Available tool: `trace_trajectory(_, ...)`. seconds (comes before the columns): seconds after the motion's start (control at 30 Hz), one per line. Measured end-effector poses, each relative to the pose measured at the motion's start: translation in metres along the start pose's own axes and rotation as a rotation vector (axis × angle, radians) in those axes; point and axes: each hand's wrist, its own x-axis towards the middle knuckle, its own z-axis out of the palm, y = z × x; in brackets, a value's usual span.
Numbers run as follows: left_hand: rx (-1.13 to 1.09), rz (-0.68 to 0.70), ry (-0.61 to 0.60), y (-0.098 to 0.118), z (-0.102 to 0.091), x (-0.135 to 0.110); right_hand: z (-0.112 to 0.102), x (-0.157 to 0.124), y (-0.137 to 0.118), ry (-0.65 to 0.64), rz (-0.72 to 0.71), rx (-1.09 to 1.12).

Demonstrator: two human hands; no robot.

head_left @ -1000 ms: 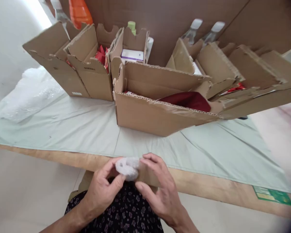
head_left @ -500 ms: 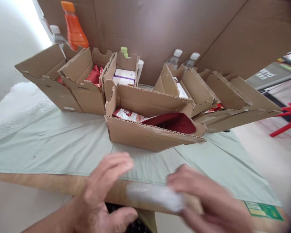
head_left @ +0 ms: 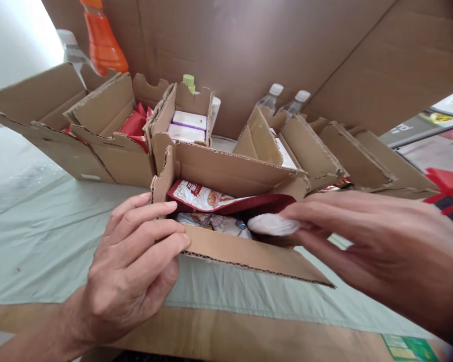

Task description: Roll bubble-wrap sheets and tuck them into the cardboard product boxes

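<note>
My right hand (head_left: 362, 241) pinches a white, soft-looking packet (head_left: 274, 224) between thumb and fingers, over the opening of the front cardboard box (head_left: 245, 249). What the packet contains cannot be seen. My left hand (head_left: 136, 251) is closed over the left end of that box's front wall, fingertips on its inner side and the thumb mostly hidden. Inside the box stands a dark red and white printed bag (head_left: 207, 196), with its red edge running toward my right hand. Lower down, in front of it, lie white packets with coloured print (head_left: 226, 225).
Cardboard bins (head_left: 109, 153) with red packets (head_left: 136, 120) and white-purple packs (head_left: 189, 123) stand behind left. More bins (head_left: 313, 146) reach right. An orange bottle (head_left: 103, 42) and clear bottles (head_left: 296, 103) stand behind. A red plastic piece (head_left: 451, 186) shows at far right.
My right hand has carried the white packet up from the table's front edge into the box. My left hand has moved onto the box's front wall, which now leans outward.
</note>
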Motion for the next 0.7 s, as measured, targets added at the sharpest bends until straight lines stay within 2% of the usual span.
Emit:
trace_trajectory(0.07, -0.003, -0.016, 0.000, 0.000, 0.000, 0.001, 0.007, 0.011, 0.000, -0.126, -0.082, -0.008)
trace_trajectory(0.17, -0.005, -0.030, -0.005, -0.001, 0.000, 0.002, 0.016, 0.021, -0.004, -0.204, -0.082, 0.017)
trace_trajectory(0.27, -0.007, -0.026, -0.002, -0.001, 0.001, 0.001, 0.026, 0.034, -0.013, -0.270, -0.111, -0.066)
trace_trajectory(0.37, -0.012, -0.026, 0.004, 0.001, 0.000, 0.001, 0.035, 0.051, -0.023, -0.409, -0.039, -0.091)
trace_trajectory(0.47, -0.020, -0.030, 0.008, 0.002, 0.000, 0.002, 0.042, 0.060, -0.028, -0.538, 0.070, 0.040)
trace_trajectory(0.57, -0.015, -0.028, 0.019, 0.001, 0.000, 0.005, 0.049, 0.059, -0.024, -0.552, 0.099, 0.188)
trace_trajectory(0.7, 0.000, -0.026, 0.046, 0.003, 0.003, 0.004, 0.048, 0.049, -0.018, -0.471, 0.064, 0.289)
